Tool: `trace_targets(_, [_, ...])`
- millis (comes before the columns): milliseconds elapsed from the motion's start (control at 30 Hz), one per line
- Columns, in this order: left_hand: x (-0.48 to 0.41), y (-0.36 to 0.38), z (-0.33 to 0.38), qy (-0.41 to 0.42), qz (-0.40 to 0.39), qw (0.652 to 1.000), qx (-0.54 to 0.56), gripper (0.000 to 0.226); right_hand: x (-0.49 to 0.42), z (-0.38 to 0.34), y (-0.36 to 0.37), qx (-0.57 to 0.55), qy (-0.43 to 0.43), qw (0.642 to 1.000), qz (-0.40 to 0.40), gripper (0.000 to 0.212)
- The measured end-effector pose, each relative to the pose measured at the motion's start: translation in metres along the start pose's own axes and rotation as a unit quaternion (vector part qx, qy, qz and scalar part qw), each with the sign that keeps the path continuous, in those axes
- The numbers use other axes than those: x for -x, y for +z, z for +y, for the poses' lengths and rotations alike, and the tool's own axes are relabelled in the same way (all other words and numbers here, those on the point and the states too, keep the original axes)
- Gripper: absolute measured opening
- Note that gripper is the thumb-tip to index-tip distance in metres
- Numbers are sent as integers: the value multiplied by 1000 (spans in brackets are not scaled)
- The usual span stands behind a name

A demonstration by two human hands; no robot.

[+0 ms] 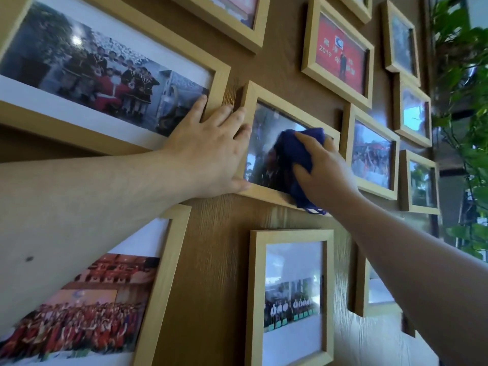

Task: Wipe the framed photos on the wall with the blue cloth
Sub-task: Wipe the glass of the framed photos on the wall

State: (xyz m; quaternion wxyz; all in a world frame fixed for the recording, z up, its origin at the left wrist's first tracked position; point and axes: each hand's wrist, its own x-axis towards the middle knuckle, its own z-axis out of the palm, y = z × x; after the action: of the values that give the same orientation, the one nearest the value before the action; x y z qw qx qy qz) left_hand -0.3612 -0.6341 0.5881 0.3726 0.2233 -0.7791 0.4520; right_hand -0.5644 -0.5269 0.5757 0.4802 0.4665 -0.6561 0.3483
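So the wood-grain wall [216,260] is packed with pale wooden frames; the middle frame [266,194] runs long side-to-side. Left hand [208,154] lies flat, fingers spread, bracing its left edge. Right hand [322,170] clamps the bunched, soft blue cloth [287,151] against the glossy glass, with unwiped glass lying to its left.

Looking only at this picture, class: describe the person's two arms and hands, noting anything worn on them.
Both arms are bare from forearm to fingertips: no sleeves, gloves, watch, rings or bracelets show on the left hand or the right hand. The fingernails look short and unpainted. The left forearm bears one small dark mark.
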Motion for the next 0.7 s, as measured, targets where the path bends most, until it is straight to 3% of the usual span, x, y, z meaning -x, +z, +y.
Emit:
trace_targets(100, [0, 0, -1, 0, 4, 1000, 0, 99, 4, -26, -3, 8, -115, 993, -24, 58])
trace_targets(200, [0, 0, -1, 0, 6, 1000, 1, 98, 9, -28, -5, 68, -161, 984, -20, 58])
trace_targets(467, [0, 2, 0, -4, 5, 1000, 4, 100, 26, 38, -15, 136, -8, 989, -50, 54])
trace_targets(600, [0, 3, 0, -7, 9, 1000, 6, 100, 30, 36, -11, 109, -7, 992, -58, 56])
trace_targets(700, [1, 3, 1, -7, 8, 1000, 5, 101, 31, 16, -9, 81, -63, 992, -69, 59])
